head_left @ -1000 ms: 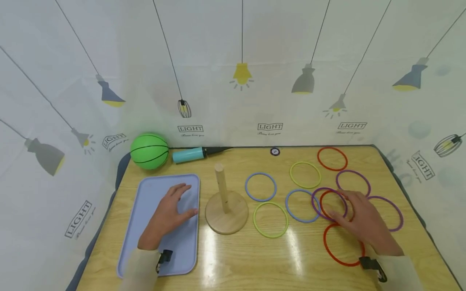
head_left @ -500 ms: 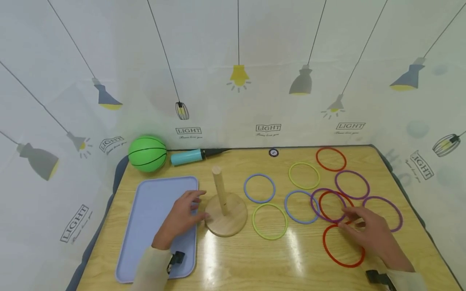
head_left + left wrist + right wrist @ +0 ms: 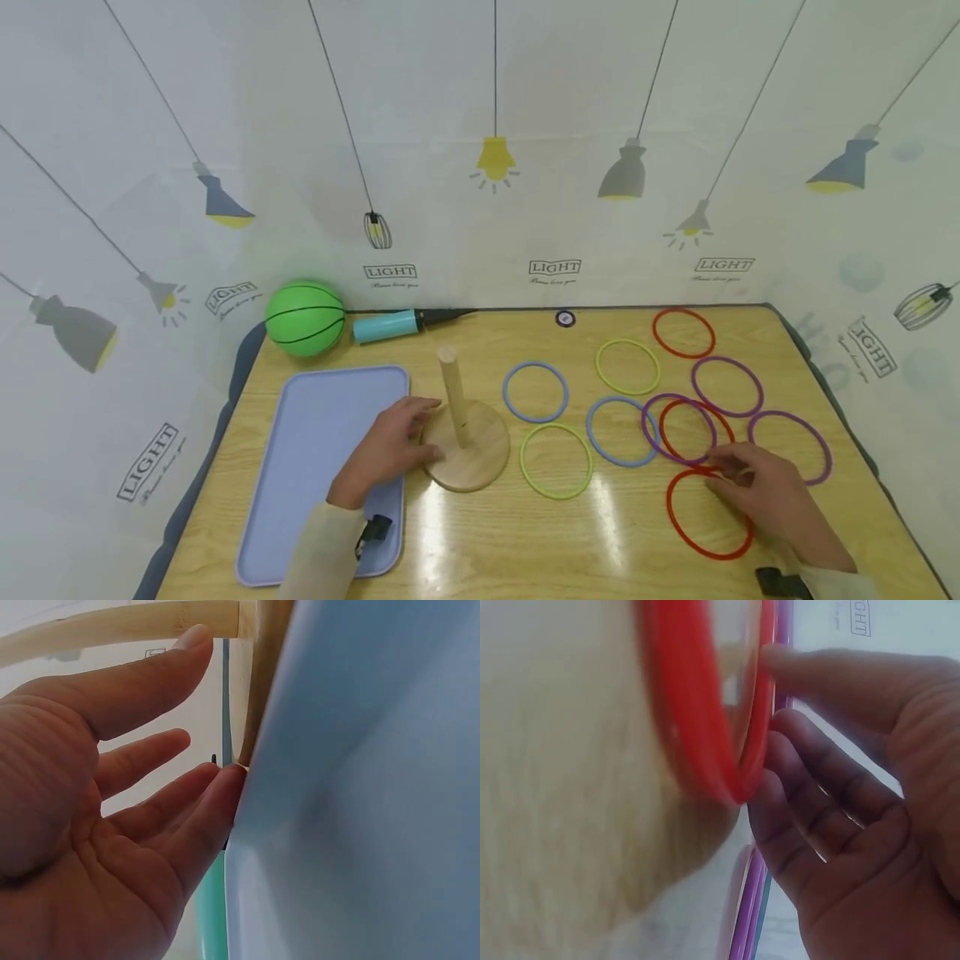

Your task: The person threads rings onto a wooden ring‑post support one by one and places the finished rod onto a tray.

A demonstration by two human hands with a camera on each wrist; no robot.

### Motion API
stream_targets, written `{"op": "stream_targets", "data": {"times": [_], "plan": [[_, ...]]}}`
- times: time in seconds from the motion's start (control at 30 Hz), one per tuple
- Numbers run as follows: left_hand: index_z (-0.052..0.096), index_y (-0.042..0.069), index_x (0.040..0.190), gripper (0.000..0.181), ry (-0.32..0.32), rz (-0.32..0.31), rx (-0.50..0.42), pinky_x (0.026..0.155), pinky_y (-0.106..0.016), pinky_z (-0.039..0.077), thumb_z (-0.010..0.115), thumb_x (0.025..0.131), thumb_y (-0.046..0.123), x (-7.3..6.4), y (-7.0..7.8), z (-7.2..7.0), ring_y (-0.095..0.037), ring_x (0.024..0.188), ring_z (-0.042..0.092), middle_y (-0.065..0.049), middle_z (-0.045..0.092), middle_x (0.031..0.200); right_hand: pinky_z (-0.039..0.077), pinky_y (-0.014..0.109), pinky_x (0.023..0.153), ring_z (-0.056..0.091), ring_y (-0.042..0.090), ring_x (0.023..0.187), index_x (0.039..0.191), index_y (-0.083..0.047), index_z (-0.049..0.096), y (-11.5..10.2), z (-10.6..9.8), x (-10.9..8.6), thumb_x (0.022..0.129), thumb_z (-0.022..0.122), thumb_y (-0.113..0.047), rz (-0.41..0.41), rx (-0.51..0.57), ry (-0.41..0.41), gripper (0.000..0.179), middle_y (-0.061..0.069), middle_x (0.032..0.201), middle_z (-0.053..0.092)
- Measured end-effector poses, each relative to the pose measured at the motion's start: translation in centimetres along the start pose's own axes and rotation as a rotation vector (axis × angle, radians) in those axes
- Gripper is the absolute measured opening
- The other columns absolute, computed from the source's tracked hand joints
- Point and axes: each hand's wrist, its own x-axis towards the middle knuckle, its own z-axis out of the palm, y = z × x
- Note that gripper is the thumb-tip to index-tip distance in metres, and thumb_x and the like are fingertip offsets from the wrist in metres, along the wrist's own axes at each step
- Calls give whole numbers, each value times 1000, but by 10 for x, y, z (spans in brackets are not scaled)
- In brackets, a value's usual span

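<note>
My left hand (image 3: 386, 446) is at the left edge of a wooden stand, which has a round base (image 3: 483, 467) and an upright peg (image 3: 454, 396). Its thumb and fingers are spread apart, above the right rim of a blue tray (image 3: 360, 787). My right hand (image 3: 776, 496) reaches low over a red ring (image 3: 670, 510) lying on the table at the front right. Thumb and fingertips sit right at this red ring (image 3: 694, 712) in the right wrist view, with a gap between them. Just behind, a purple ring (image 3: 642, 423) overlaps another red ring (image 3: 733, 433).
Blue rings (image 3: 506, 392) and yellow-green rings (image 3: 522, 467) lie between the stand and the right-hand group. More purple and red rings lie further back. A green ball (image 3: 305, 318) and a blue hand pump (image 3: 386, 326) rest by the back edge.
My left hand has moved right, from over the tray to the stand's base. My right hand has drawn back toward me, from the overlapping rings to the front red ring.
</note>
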Motion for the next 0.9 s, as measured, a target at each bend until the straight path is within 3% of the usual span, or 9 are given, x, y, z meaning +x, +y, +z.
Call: {"op": "stream_targets", "data": {"times": [0.33,0.57,0.77,0.9], "plan": [[60,3,147,75,-56,26,103,106,-51,52,93,80,12,2,6,3,-34,128,63,-17,65,141,56,23,67,62,-8,80,110,-17,78,-2,2,1,84,88,-5,-59,9,-35,31,-6,96,76],[61,2,145,75,-59,56,146,102,-49,54,94,79,13,1,5,4,-36,124,66,-18,65,138,55,23,66,61,-7,79,102,-24,77,-2,5,2,82,89,-1,-114,-13,-21,33,-9,94,75],[61,4,146,78,-66,9,163,104,-50,52,96,78,16,3,8,5,-35,124,65,-18,66,138,55,23,66,62,-8,78,113,-15,76,-10,4,4,82,87,2,-111,-12,-18,37,-9,93,77],[63,5,145,77,-61,-10,181,105,-52,50,96,77,18,2,10,5,-35,125,64,-16,67,138,56,24,66,62,-6,77,117,-11,74,-13,1,5,85,86,-3,-77,3,-76,35,-10,93,75]]}}
